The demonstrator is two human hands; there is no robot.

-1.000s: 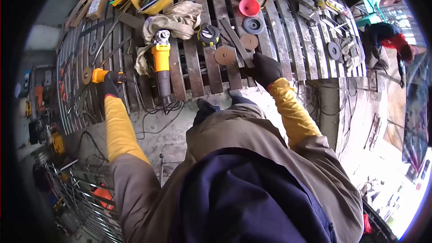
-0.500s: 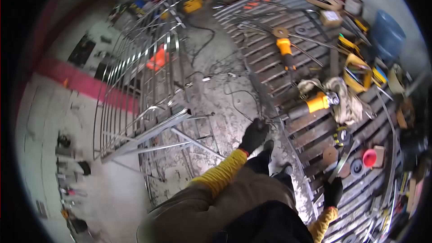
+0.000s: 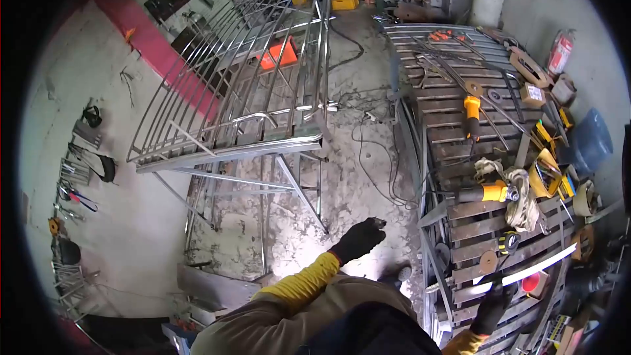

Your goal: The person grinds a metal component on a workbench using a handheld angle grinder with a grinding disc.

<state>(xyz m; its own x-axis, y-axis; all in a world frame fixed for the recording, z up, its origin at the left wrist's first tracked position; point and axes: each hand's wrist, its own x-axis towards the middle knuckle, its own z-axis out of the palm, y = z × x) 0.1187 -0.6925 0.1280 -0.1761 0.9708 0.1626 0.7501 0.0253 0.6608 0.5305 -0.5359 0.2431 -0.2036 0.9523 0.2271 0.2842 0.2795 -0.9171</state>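
My left hand, in a dark glove, is over the floor in the middle, its fingers closed round a small dark thing I cannot make out. My right hand, gloved too, is over the slatted metal table at the lower right. Its fingers are closed on a long, pale, slightly curved metal strip. The strip passes above a brown disc and a red round piece. A tape measure and a yellow angle grinder lie farther up the table.
A barred metal frame stands on supports at the left. Cables run over the floor between frame and table. Another yellow grinder, cloths, a yellow container and a blue jug are at the right.
The view has turned and risen. The strip in my right hand has swung from steeply slanted to nearly crosswise. My left hand still reaches forward over the floor.
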